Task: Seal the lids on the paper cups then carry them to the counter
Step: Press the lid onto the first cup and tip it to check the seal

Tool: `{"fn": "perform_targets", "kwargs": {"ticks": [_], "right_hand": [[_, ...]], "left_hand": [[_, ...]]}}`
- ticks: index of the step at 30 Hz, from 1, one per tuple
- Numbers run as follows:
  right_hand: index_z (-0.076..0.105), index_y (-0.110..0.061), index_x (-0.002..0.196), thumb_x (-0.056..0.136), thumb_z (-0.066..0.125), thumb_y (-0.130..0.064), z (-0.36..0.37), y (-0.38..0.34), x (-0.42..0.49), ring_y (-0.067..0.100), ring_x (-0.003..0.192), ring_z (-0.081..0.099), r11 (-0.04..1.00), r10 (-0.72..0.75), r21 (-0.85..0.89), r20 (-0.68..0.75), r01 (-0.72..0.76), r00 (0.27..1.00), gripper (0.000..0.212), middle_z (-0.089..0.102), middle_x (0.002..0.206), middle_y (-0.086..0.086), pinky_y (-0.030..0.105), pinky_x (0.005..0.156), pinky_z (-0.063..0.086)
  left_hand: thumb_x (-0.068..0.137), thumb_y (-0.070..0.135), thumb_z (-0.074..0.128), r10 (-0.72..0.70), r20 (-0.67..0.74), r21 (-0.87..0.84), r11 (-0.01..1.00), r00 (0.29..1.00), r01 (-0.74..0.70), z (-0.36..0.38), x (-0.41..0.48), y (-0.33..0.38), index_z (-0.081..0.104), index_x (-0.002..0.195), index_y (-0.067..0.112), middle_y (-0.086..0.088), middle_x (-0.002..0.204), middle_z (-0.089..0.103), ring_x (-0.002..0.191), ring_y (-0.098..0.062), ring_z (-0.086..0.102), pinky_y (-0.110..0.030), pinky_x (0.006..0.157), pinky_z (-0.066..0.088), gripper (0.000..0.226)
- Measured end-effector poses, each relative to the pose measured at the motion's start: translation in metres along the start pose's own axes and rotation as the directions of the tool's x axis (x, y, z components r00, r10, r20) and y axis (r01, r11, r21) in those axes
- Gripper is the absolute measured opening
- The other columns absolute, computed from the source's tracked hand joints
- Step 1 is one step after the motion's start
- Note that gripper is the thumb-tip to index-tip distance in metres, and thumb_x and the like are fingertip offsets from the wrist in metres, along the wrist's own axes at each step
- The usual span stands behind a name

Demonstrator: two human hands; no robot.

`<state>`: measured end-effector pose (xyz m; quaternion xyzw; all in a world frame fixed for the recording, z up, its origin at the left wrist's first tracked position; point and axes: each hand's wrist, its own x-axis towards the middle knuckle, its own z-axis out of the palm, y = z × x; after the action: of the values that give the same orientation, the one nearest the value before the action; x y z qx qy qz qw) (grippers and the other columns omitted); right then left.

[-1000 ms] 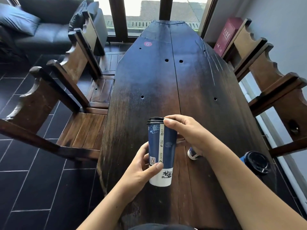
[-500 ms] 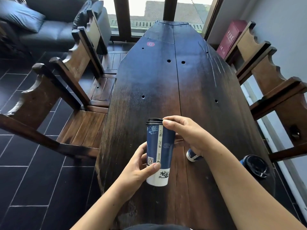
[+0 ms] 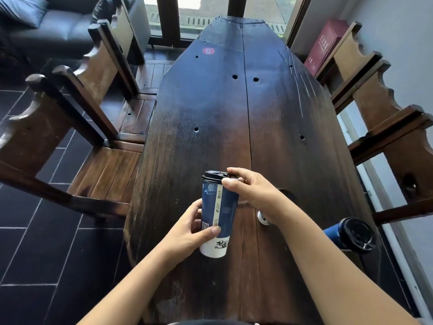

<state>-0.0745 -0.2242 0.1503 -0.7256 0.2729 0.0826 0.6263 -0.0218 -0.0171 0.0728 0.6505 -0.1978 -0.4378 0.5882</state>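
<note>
A tall blue and white paper cup (image 3: 222,207) with a black lid (image 3: 212,176) is held above the near end of the dark wooden table (image 3: 234,113). My left hand (image 3: 189,231) grips its lower half, thumb across the front. My right hand (image 3: 253,191) pinches the lid's right rim, thumb on the cup's upper side and fingers over the top. A second cup (image 3: 263,218) stands behind my right forearm, mostly hidden. A third blue cup with a black lid (image 3: 351,234) stands at the table's right edge.
Wooden chairs line the left side (image 3: 77,127) and the right side (image 3: 386,118) of the table. A dark red box (image 3: 324,46) leans by the wall at the far right. A dark sofa (image 3: 46,26) stands at the far left on black tiles.
My right thumb has come down onto the cup's upper side while the fingers stay on the lid. The cup stays in both hands at about the same spot.
</note>
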Motion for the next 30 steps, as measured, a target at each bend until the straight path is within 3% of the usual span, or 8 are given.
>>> {"fn": "perform_targets", "kwargs": {"ticks": [3, 6, 7, 11, 14, 18, 21, 30], "right_hand": [[0.042, -0.011, 0.15, 0.091, 0.074, -0.034, 0.002, 0.015, 0.01, 0.019, 0.125, 0.063, 0.998, -0.023, -0.062, -0.026, 0.021, 0.999, 0.071, 0.064, 0.137, 0.002, 0.048, 0.106, 0.053], [0.052, -0.008, 0.139, 0.089, 0.077, -0.021, 0.005, 0.034, 0.019, -0.004, 0.106, 0.068, 0.991, -0.039, -0.125, -0.005, 0.038, 0.999, 0.057, 0.074, 0.109, -0.026, 0.022, 0.096, 0.057], [0.053, -0.007, 0.138, 0.088, 0.078, -0.018, 0.006, 0.04, 0.022, -0.004, 0.106, 0.068, 0.988, -0.038, -0.149, -0.01, 0.036, 0.999, 0.057, 0.074, 0.111, -0.024, 0.022, 0.096, 0.056], [0.05, -0.01, 0.143, 0.085, 0.08, -0.015, 0.009, 0.061, 0.028, 0.021, 0.127, 0.061, 0.979, -0.036, -0.203, -0.024, 0.03, 0.999, 0.066, 0.064, 0.136, 0.007, 0.045, 0.112, 0.047], [0.041, -0.012, 0.152, 0.085, 0.081, -0.019, 0.01, 0.075, 0.029, 0.02, 0.136, 0.052, 0.968, -0.037, -0.249, -0.054, 0.022, 0.998, 0.079, 0.055, 0.146, 0.006, 0.043, 0.118, 0.04], [0.036, -0.015, 0.155, 0.084, 0.079, -0.01, 0.01, 0.089, 0.034, 0.018, 0.14, 0.049, 0.972, -0.066, -0.228, -0.05, 0.053, 0.997, 0.083, 0.051, 0.151, 0.002, 0.044, 0.12, 0.037], [0.036, -0.017, 0.155, 0.082, 0.08, -0.01, 0.01, 0.095, 0.039, 0.017, 0.139, 0.049, 0.967, -0.098, -0.241, -0.039, 0.086, 0.994, 0.085, 0.051, 0.151, 0.0, 0.044, 0.119, 0.038], [0.039, -0.016, 0.15, 0.078, 0.083, -0.011, 0.021, 0.112, 0.049, 0.016, 0.136, 0.051, 0.962, -0.169, -0.229, -0.066, 0.15, 0.983, 0.085, 0.052, 0.146, 0.001, 0.043, 0.117, 0.04]], "left_hand": [[0.078, 0.042, 0.081, -0.005, -0.046, 0.113, 0.994, 0.999, 0.01, -0.003, 0.019, -0.012, 0.057, 0.133, 0.033, -0.001, 0.114, 0.073, 0.103, -0.022, 0.072, -0.04, 0.093, 0.059, 0.061], [0.082, 0.027, 0.084, -0.02, -0.084, 0.21, 0.977, 0.996, 0.037, -0.006, 0.04, -0.028, 0.063, 0.123, 0.031, 0.004, 0.103, 0.075, 0.086, -0.011, 0.072, -0.035, 0.079, 0.058, 0.046], [0.083, 0.02, 0.085, -0.025, -0.09, 0.232, 0.972, 0.996, 0.045, -0.007, 0.047, -0.034, 0.065, 0.12, 0.029, 0.003, 0.104, 0.075, 0.087, -0.012, 0.073, -0.037, 0.08, 0.058, 0.044], [0.077, 0.017, 0.087, -0.051, -0.122, 0.268, 0.96, 0.991, 0.083, -0.001, 0.062, -0.058, 0.06, 0.126, 0.032, -0.001, 0.108, 0.074, 0.095, -0.021, 0.074, -0.042, 0.086, 0.061, 0.058], [0.076, 0.013, 0.088, -0.038, -0.127, 0.284, 0.956, 0.991, 0.073, 0.003, 0.072, -0.07, 0.06, 0.125, 0.035, 0.001, 0.109, 0.073, 0.093, -0.02, 0.074, -0.042, 0.086, 0.062, 0.061], [0.074, 0.02, 0.083, 0.027, -0.179, 0.295, 0.955, 0.984, 0.028, 0.005, 0.08, -0.069, 0.056, 0.114, 0.049, 0.009, 0.108, 0.071, 0.089, 0.001, 0.07, -0.014, 0.074, 0.053, 0.055], [0.076, 0.026, 0.081, 0.067, -0.203, 0.335, 0.942, 0.977, 0.005, 0.001, 0.085, -0.069, 0.055, 0.118, 0.046, 0.008, 0.112, 0.069, 0.087, 0.003, 0.067, -0.01, 0.071, 0.049, 0.053], [0.074, 0.031, 0.087, 0.113, -0.256, 0.32, 0.947, 0.96, -0.026, 0.0, 0.096, -0.09, 0.054, 0.127, 0.041, 0.014, 0.122, 0.065, 0.114, -0.007, 0.065, -0.045, 0.095, 0.057, 0.063]]}}
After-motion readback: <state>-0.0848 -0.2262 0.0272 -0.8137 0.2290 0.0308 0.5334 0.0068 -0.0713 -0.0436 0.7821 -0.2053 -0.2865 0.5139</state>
